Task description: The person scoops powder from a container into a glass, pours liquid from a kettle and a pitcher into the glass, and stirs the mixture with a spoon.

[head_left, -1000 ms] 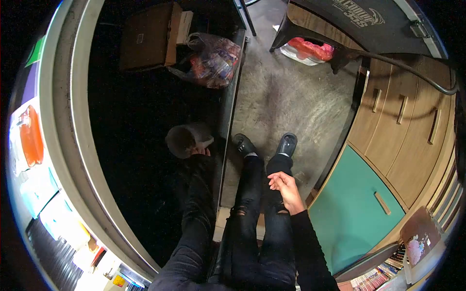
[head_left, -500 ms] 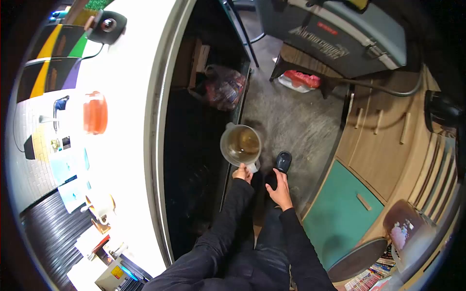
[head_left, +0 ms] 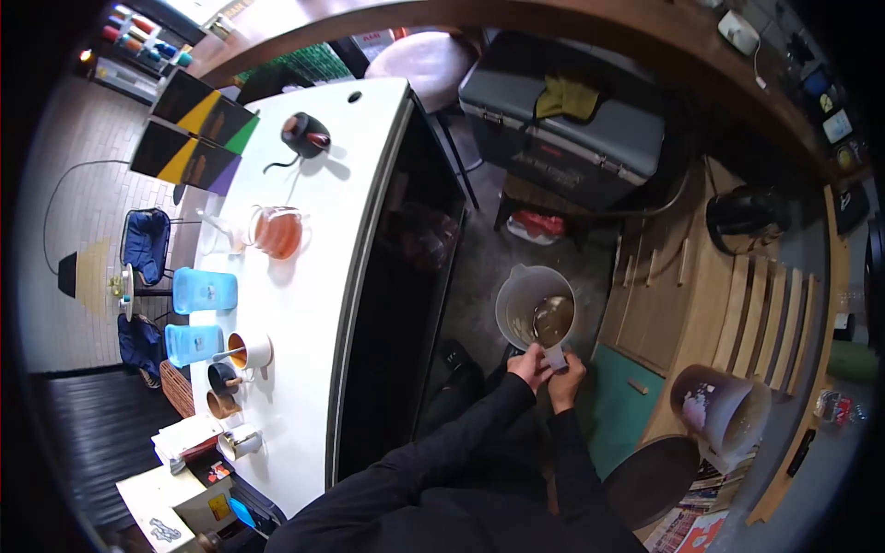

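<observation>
I judge it held: 1 jug, left hand's fingers closed on handle, right hand's curled beside, grip unclear; next calls for levelness.

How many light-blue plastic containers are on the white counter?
2: one light-blue plastic container nearer the glass pitcher of amber liquid, another nearer the white mug. Others may be hidden.

A kettle, glass pitcher and mugs suggest a café counter.
</observation>
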A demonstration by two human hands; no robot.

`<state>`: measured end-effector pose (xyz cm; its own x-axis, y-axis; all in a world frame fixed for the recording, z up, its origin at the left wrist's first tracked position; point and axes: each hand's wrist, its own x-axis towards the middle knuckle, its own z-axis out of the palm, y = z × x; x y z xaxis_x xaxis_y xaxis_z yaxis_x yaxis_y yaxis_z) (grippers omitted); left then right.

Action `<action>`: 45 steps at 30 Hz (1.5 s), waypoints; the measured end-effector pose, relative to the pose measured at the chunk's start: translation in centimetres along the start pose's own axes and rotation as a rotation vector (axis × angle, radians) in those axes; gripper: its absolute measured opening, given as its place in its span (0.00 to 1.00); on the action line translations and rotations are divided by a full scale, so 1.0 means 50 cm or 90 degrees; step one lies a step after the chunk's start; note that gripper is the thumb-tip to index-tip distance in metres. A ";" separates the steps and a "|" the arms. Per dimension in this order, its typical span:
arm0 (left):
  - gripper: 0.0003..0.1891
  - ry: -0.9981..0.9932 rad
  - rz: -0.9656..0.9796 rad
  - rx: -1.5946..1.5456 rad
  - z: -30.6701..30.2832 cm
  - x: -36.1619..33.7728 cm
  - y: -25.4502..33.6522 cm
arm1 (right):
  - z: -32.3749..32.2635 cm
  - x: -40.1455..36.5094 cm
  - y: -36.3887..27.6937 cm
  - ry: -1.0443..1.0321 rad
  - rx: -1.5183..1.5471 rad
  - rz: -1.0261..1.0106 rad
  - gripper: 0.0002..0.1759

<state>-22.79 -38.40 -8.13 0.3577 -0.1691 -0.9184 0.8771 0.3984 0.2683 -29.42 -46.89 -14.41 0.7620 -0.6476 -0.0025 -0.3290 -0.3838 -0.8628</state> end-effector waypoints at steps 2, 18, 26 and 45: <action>0.14 -0.038 -0.017 -0.015 0.039 -0.067 0.014 | -0.036 0.011 -0.016 0.027 0.001 -0.041 0.10; 0.17 -0.091 0.692 0.077 -0.250 -0.340 0.412 | -0.199 0.320 -0.413 -0.120 0.033 -0.262 0.14; 0.37 0.235 0.858 0.134 -0.346 -0.231 0.582 | -0.144 0.407 -0.631 -0.143 0.052 -0.371 0.09; 0.46 0.529 1.004 0.277 -0.367 -0.126 0.811 | 0.117 0.409 -1.031 -0.346 -0.028 -0.483 0.10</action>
<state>4.64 -4.66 3.23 0.7201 0.5795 0.3816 -0.0199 -0.5325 0.8462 6.37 -36.49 27.09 0.9342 0.1789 0.3085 0.3513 -0.6098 -0.7104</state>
